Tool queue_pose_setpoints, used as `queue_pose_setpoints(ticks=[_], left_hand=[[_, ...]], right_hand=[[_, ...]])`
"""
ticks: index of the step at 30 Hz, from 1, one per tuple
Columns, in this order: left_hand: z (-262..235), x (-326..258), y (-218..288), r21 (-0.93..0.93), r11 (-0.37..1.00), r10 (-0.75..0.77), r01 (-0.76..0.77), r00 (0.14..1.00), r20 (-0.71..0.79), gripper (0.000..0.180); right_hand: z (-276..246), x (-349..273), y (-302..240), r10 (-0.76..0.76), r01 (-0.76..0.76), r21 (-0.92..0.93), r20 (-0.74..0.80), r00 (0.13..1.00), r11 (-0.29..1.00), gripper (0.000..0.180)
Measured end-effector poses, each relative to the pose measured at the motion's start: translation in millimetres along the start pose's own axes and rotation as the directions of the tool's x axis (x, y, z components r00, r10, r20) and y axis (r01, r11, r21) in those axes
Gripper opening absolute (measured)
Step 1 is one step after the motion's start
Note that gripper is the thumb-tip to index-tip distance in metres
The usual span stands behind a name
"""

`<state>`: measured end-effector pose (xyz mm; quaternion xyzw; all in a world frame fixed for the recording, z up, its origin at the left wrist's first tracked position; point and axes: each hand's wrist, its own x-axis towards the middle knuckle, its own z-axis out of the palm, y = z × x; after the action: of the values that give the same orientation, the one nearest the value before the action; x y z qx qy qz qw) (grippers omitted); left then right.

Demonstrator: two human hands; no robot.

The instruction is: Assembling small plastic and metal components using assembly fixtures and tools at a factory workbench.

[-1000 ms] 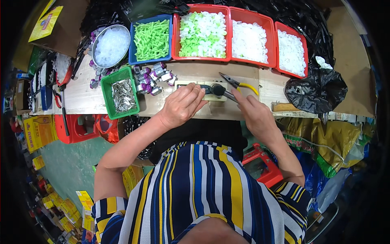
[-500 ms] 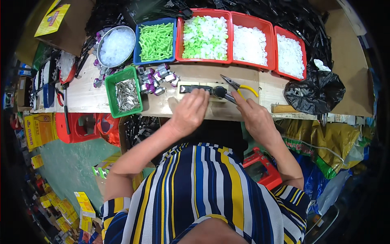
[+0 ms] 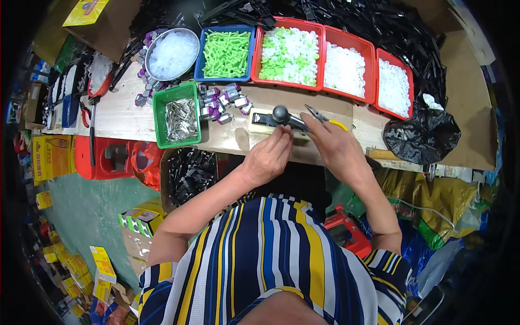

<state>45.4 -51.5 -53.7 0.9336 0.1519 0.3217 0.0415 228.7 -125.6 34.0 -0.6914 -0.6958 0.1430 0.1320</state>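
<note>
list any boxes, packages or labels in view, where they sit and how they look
Yellow flat package: top left, lying on a brown carton.
Yellow box: left edge, beside the red stool.
Small yellow packs: scattered on the floor, lower left.
Green-and-white box: floor, below the bench.

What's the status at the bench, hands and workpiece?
Left hand and right hand together at small black press tool with round knob, fingertips meeting; held part too small to tell. Yellow-handled pliers beside right hand. Green bin of metal clips left.
</note>
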Motion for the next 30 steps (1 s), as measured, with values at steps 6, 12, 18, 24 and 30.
queue_pose_setpoints(ticks=[6, 12, 18, 24, 30], left_hand=[[1, 4, -2, -0.025, 1.0, 0.01, -0.011, 1.0, -0.009, 0.03], [4, -1, 0, -0.008, 0.999, 0.038, -0.038, 0.997, -0.069, 0.037], [-3, 1, -10, -0.187, 0.982, 0.001, -0.006, 1.0, -0.029, 0.032], [-22, -1, -22, -0.14, 0.982, -0.137, 0.124, 0.986, -0.091, 0.031], [-16, -3, -27, -0.122, 0.99, -0.076, 0.064, 0.992, -0.096, 0.033]], right_hand=[[8, 3, 0, -0.043, 0.052, 0.091, -0.098, 0.994, 0.994, 0.045], [-4, 5, -13, -0.09, 0.117, 0.153, -0.168, 0.982, 0.981, 0.046], [1, 8, 0, -0.035, 0.037, 0.063, -0.031, 0.999, 0.997, 0.041], [3, -11, 2, -0.038, 0.085, 0.207, -0.22, 0.975, 0.975, 0.042], [6, -22, 1, 0.002, 0.028, 0.213, -0.138, 0.99, 0.977, 0.043]])
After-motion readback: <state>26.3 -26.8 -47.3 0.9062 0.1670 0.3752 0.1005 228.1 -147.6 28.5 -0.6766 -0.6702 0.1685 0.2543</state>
